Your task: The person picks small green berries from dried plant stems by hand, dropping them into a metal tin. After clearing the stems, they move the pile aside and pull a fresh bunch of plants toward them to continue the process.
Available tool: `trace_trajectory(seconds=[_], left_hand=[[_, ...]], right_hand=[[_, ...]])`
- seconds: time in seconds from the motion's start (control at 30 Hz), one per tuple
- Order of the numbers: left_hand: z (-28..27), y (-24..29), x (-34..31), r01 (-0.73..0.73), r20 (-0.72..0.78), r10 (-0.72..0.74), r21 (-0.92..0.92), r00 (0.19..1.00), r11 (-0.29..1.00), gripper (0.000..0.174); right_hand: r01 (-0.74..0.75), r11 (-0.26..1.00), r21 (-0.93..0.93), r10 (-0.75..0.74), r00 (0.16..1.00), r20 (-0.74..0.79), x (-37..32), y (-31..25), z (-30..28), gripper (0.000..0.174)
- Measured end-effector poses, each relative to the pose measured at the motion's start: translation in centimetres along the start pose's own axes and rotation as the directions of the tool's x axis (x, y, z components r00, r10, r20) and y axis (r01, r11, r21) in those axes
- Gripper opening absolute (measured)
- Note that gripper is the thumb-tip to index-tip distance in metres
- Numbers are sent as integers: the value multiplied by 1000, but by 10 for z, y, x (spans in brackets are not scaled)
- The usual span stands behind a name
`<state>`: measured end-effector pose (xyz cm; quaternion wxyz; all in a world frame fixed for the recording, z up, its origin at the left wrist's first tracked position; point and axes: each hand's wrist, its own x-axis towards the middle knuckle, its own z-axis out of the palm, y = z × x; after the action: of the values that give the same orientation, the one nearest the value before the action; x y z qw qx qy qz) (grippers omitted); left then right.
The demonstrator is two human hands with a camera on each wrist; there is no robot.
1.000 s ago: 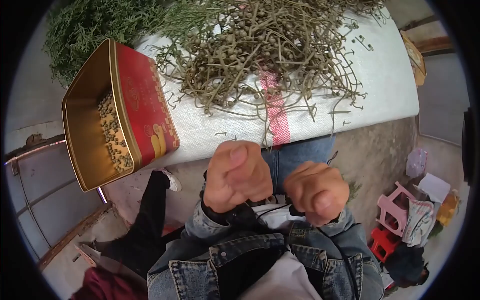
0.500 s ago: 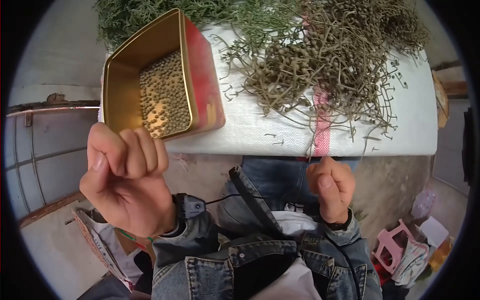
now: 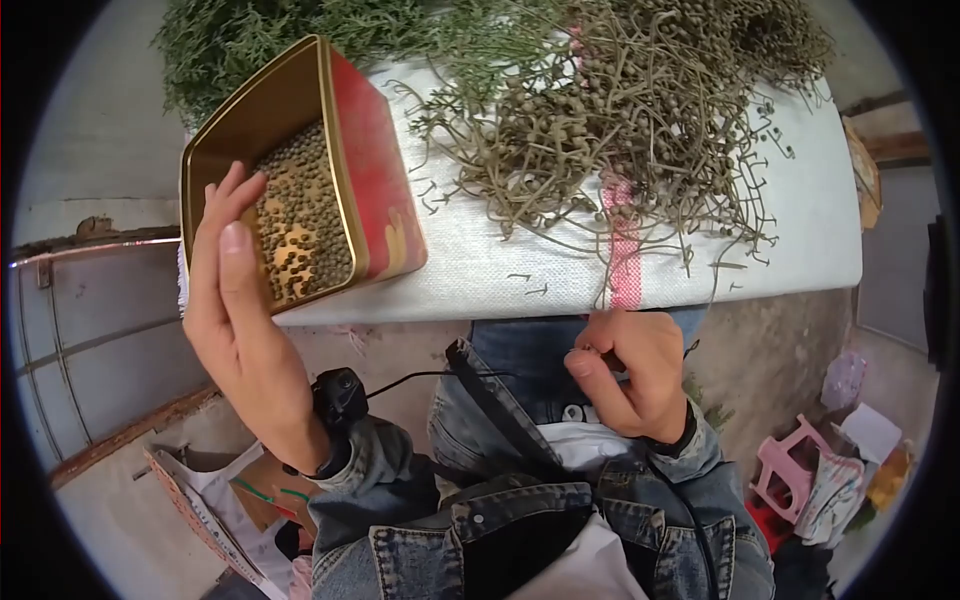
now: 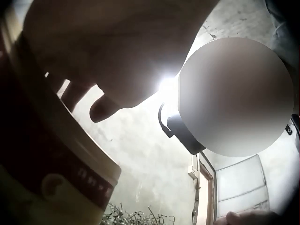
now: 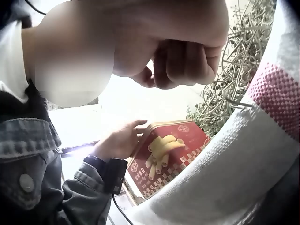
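Observation:
A red and gold tin lies tilted with its mouth toward me, small round brown seed heads spread inside. My left hand is at the near rim, fingers extended and reaching up over the opening. The left wrist view shows the same hand dark against the light, beside the tin wall. Below the edge of the white sack, my right hand has its fingers curled. A small dark bit shows between thumb and forefinger; the palm is hidden. A pile of dry stems with seed heads covers the white woven sack.
Green leafy sprigs lie behind the tin. A few loose stem pieces lie near the sack's front edge. On the floor at right stand a pink stool and a plastic bag. A black cable runs from the left wrist.
Both hands were curled close together in front of my body. The left hand moved left to the tin, and its fingers uncurled. The right hand stayed curled, near the sack's edge.

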<state>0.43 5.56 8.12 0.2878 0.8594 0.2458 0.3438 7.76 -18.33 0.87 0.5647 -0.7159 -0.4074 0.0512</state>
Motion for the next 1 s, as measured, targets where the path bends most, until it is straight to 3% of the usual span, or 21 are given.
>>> trace_trajectory(seconds=[0.07, 0.2, 0.37, 0.4, 0.43, 0.47, 0.5, 0.53, 0.57, 0.63, 0.67, 0.77, 1.0], left_hand=[[-2, 1, 0, 49, -21, -51, -75, 998, 996, 40], [1, 4, -6, 92, 53, -91, -34, 994, 995, 42], [3, -4, -17, 63, 21, -62, -55, 998, 996, 43], [-2, -13, -31, -44, -193, 25, -94, 981, 995, 39], [-4, -12, -37, -155, -397, 99, -113, 912, 981, 37], [-4, -7, -48, -339, -243, 284, -231, 928, 912, 32], [3, 9, -55, -478, -110, 474, -373, 874, 795, 30], [7, 24, -55, -269, 284, 423, -451, 861, 851, 28], [9, 35, -55, -46, 632, 343, -436, 695, 899, 29], [32, 24, -60, 371, 881, 259, -411, 395, 833, 27], [37, 19, -63, 372, 882, 261, -412, 393, 832, 27], [45, 7, -74, 670, 916, 220, -396, 335, 628, 26], [60, -13, -71, 690, 903, 370, -410, 217, 597, 27]], right_hand=[[19, 1000, -24, -19, 1000, 1, 1, 1, 0, 18], [65, 997, -33, -64, 998, 20, -1, 5, 1, 18], [86, 996, 8, -87, 992, 87, -3, 7, 2, 21], [96, 995, 5, -97, 990, 101, -3, 7, 2, 22], [90, 996, -1, -90, 991, 95, -3, 7, 2, 22], [125, 992, 6, -125, 985, 121, -3, 5, 1, 24], [159, 987, 14, -159, 976, 147, -3, 4, 0, 25], [190, 981, 22, -191, 966, 176, -4, 2, 0, 27], [184, 983, 18, -185, 966, 181, -5, 1, 1, 27], [260, 962, -84, -245, 956, 160, -9, 0, 6, 30], [295, 946, -136, -276, 950, 145, -11, 1, 7, 31], [286, 939, -189, -250, 948, 196, -11, 3, -1, 33], [262, 939, -224, -199, 943, 268, -12, 3, -4, 33]])
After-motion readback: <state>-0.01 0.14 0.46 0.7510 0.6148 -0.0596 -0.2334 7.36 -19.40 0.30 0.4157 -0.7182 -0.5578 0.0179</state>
